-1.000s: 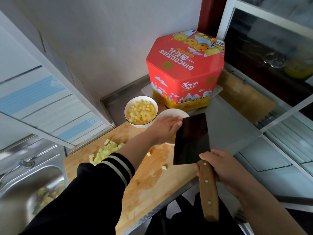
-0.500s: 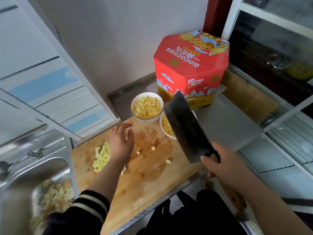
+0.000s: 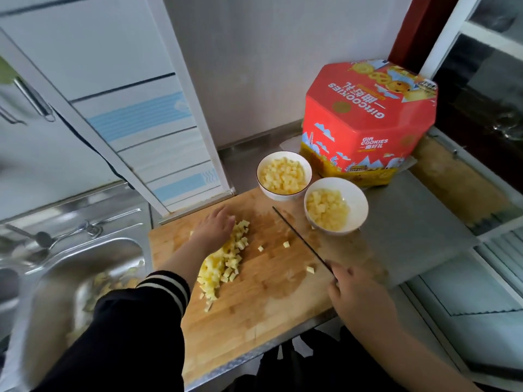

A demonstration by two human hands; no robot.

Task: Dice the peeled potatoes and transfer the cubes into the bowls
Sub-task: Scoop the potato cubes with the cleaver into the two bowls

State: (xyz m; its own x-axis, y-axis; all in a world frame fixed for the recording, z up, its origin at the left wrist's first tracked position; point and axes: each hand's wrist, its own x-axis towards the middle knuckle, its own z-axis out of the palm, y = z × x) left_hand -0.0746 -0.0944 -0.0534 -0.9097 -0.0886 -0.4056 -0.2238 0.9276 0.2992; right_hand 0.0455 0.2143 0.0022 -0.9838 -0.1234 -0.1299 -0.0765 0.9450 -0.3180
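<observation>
at your far left a steel sink (image 3: 70, 267) holds pale scraps in its basin, blurred, with a tap lever (image 3: 82, 229) on its rim. above it stands a white cabinet door (image 3: 135, 108) with light blue bands. just right of the sink lies the wooden cutting board (image 3: 254, 292), with wet marks on it. your left hand (image 3: 213, 229), in a dark sleeve (image 3: 127, 335) with white cuff stripes, lies flat on the board, fingers straight and close together, its right edge against the pile of potato cubes (image 3: 223, 264). the pile runs in a strip from beside the fingertips back along your wrist. a few stray cubes (image 3: 285, 244) lie apart on the bare wood to its right.

next comes the cleaver (image 3: 300, 239), seen edge-on as a thin dark line standing on the board, between the pile and the bowls. your right hand (image 3: 359, 295) grips its handle at the near end, fingers curled round it; the handle itself is hidden under the hand.

at the far edge of the board sits a white bowl (image 3: 284, 174) nearly full of cubes. just beside it to the right, a second white bowl (image 3: 336, 206) is partly filled, with its cubes heaped toward its left side. it sits where the board meets the grey steel counter (image 3: 410, 227).

behind the bowls stands a red many-sided tin (image 3: 368, 123). its side reads "gift cookies" with chinese characters beneath, and the lid reads "giftcookies" upside down to you, with pictures of biscuits. a plain white wall (image 3: 254, 66) backs the counter. at the far right is a white-framed window (image 3: 467, 66) with dark glass.
</observation>
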